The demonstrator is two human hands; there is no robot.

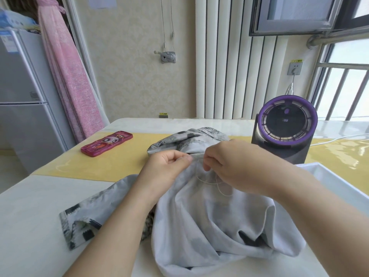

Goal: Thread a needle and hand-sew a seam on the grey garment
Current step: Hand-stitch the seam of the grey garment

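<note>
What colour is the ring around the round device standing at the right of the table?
The ring is purple and the device body is dark. The head view shows it.

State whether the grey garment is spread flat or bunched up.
Bunched: the grey garment lies in deep folds, its edge pinched by the left hand.
</note>
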